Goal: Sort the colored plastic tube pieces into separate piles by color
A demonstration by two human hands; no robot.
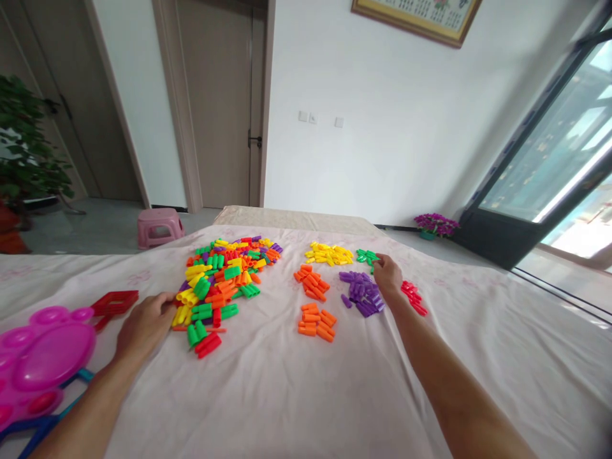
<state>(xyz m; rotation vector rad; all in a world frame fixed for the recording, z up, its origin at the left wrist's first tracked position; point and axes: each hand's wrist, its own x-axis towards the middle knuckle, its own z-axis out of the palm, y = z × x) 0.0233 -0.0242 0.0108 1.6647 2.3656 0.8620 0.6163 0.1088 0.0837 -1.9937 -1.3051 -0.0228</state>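
My left hand [149, 317] reaches the left edge of a mixed pile of plastic bullet-shaped building pieces [224, 275] in yellow, green, orange, red and purple. Its bent fingertips touch the yellow pieces [187, 297], and whatever is between them is hidden. At the small green pile [366, 256], my right hand [388, 274] has its fingers drawn together; I cannot make out what they hold. Just left of its wrist lies the purple pile [364, 294]. A small red pile [414, 297] is to the right of the wrist.
A yellow pile [329, 254] and two orange groups [312, 283] lie mid-table on the wrinkled pale cloth [268, 389]. At left sit a pink paw-shaped toy [52, 350] and a red toy part [115, 303]. A pink stool [160, 227] stands beyond the table.
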